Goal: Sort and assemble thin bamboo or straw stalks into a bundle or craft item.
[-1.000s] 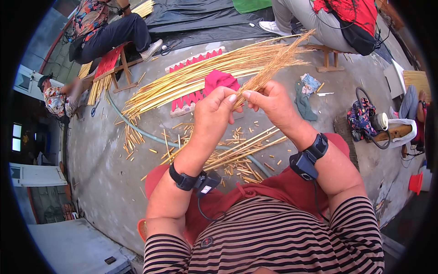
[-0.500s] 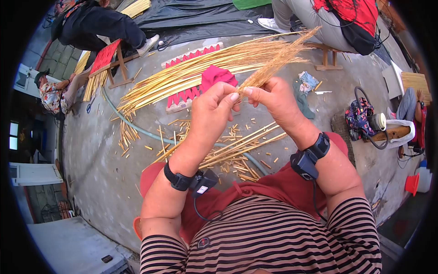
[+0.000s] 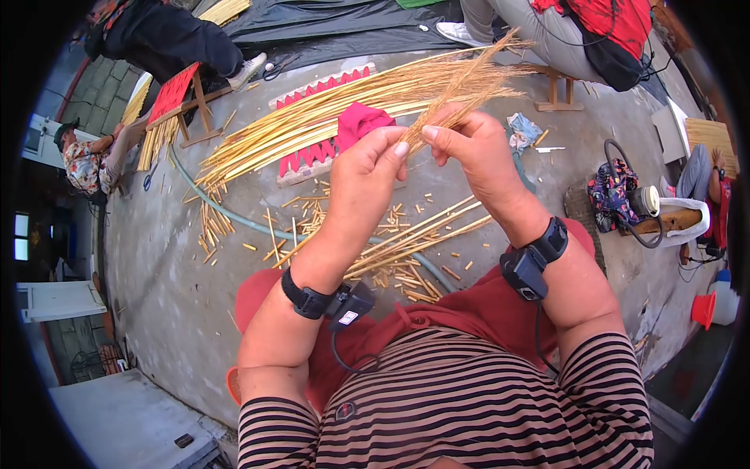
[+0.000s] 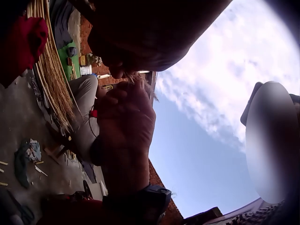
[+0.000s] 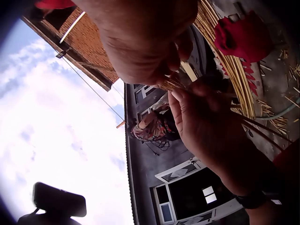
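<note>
A bundle of tan, feathery broom straw (image 3: 457,86) rises between both hands in the head view, its brushy ends fanning up and to the right. My left hand (image 3: 366,176) pinches the bundle's lower end between thumb and fingers. Just to the right, my right hand (image 3: 484,164) pinches some of the same strands, its thumb pointing at the left thumb. In the right wrist view the straw strands (image 5: 171,84) show between the two hands. Beyond the hands, a pile of long stalks (image 3: 281,117) with brushy heads lies across a rack with red zigzag edging (image 3: 308,162).
A crimson cloth (image 3: 363,123) rests on the pile. Short cut stalk pieces (image 3: 410,277) and a few longer stalks litter the concrete around a green hose (image 3: 242,219). A knife (image 3: 551,149) lies right of a bluish rag (image 3: 525,131). Other people sit near wooden stools (image 3: 558,98).
The straw's brushy end has spread into two diverging tufts, one tilting more upright. My right hand has shifted slightly right, away from the left. The head view has turned a little.
</note>
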Tool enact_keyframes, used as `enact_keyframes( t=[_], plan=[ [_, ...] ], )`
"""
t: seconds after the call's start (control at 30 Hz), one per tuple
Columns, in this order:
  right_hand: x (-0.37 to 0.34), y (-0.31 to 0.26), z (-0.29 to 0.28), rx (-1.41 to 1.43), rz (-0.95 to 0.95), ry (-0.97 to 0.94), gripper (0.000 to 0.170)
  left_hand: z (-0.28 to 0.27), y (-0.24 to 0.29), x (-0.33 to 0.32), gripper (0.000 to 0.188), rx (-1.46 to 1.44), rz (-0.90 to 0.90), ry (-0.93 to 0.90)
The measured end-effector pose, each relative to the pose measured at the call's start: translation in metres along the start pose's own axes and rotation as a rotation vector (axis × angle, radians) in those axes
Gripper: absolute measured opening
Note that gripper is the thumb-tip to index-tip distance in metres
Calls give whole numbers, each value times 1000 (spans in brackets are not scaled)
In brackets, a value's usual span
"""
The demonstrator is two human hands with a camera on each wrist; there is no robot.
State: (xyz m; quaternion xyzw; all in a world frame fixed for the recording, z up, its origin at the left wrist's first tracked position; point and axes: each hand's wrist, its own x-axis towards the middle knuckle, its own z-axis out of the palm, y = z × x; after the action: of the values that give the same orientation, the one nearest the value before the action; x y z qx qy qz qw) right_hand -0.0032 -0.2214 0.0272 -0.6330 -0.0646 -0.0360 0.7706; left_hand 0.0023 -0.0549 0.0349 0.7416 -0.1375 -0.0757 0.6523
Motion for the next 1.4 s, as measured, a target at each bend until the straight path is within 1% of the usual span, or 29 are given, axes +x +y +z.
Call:
enact_keyframes(
  t=[0.03, 0.13, 0.23, 0.3, 0.4, 0.5, 0.73, 0.93, 1.03, 1.13, 1.2, 1.3, 1.4],
  plan=[
    [1, 0, -2, -9, -11, -9, 11, 1, 0, 0, 21, 8, 11, 24],
    [1, 0, -6, -36, -20, -22, 10, 5, 2, 1, 22, -36, 9, 34],
    [0, 1, -6, -52, 2, -8, 10, 4, 1, 1, 16, -42, -24, 51],
    [-1, 1, -7, -58, 5, 2, 10, 6, 1, 0, 16, -16, 1, 51],
    [1, 0, -1, 129, -26, 43, 10, 6, -2, 3, 14, -7, 35, 64],
    [1, -2, -2, 46, -52, 107, 9, 6, -4, 0, 14, 0, 43, 73],
    [0, -4, -8, -45, 6, 48, 8, 3, -4, -2, 12, -14, 22, 102],
    [1, -5, -7, -42, 1, 47, 7, 3, 0, -5, 12, 1, -14, 58],
    [0, -3, -3, -59, 19, 72, 7, 1, -5, -4, 11, 35, 13, -11],
    [-1, -3, 0, -52, 31, 59, 7, 4, 8, -5, 11, -115, -14, -27],
    [-2, -3, 2, -25, 33, 39, 6, 2, 6, -4, 11, -115, -43, -3],
    [1, -4, -2, -19, -29, 20, 8, 0, 3, -1, 13, -106, -59, -7],
    [6, -10, -18, 77, -73, 70, 10, -4, 1, 1, 14, -96, -78, 1]
  ],
)
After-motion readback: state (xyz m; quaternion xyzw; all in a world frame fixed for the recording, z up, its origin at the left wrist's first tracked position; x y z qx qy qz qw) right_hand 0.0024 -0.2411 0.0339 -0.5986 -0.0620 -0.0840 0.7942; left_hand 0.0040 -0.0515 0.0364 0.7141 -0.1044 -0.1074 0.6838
